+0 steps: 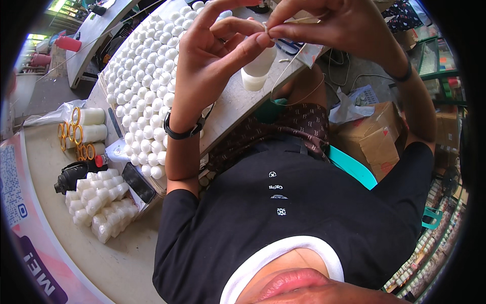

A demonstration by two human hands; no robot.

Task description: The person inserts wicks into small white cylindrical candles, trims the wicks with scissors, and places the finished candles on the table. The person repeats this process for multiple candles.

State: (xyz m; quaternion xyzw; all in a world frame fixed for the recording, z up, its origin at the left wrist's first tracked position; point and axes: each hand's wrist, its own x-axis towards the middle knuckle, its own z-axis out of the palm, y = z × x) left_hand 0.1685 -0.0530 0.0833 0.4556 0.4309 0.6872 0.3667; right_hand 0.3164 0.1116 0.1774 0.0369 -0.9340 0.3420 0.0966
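My left hand [215, 58] and my right hand [329, 28] meet at the top of the view, raised over the table edge. Thumb and forefinger of each pinch a short bit of thin white cord [266, 28] between them. Just below the fingertips stands a white cylinder [255, 76], upright on the table; my hands partly hide its top. To the left of my left hand, many small white rounded pieces [147, 81] stand packed in rows. A dark watch is on my left wrist, a dark band on my right.
White rolls with yellow rings [91, 125], a black bottle [71, 177] and wrapped white pieces [101, 197] lie at the left. A thin pale line loops beside the table's edge [228, 119]. Cardboard boxes [372, 134] stand on the right, near filled shelves.
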